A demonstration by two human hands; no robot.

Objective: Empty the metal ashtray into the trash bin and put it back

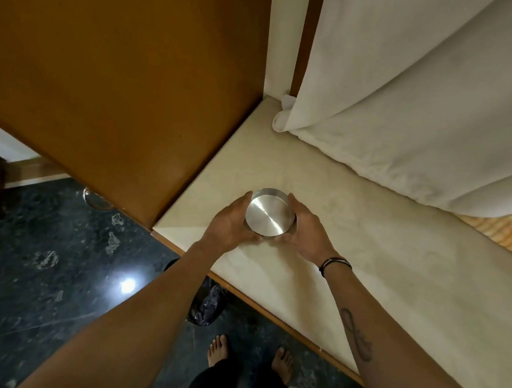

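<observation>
Ashtray (270,212) bare and shiny inside, so likely emptied already; only setting back on pale counter (365,263) left. Cupped between left hand (231,224) and right hand (310,233), fingers half curled on rim, near counter's left corner. Trash bin (206,306) below, near edge.

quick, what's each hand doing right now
Left hand: closed on the ashtray's left side.
Right hand: closed on its right side.
</observation>
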